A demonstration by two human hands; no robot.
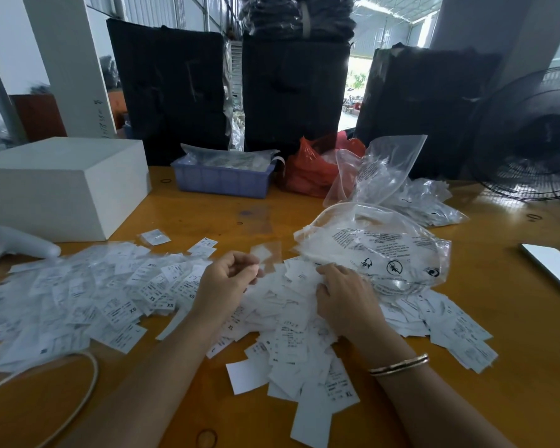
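Two hands: left hand [230,276] pinches one clear sleeve [267,256], right hand [345,297] rests relaxed on the label heap [285,331].

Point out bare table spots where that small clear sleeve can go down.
Bare table lies between the white box, the blue crate and the label heap; another strip runs between the big clear bag and the phone. Around the left hand pinching the clear sleeve and the right hand, labels crowd everything.

white box [62,185] far left, blue crate [223,184] beside red bag [307,176]; fan [530,140], perhaps a phone [553,266], right.
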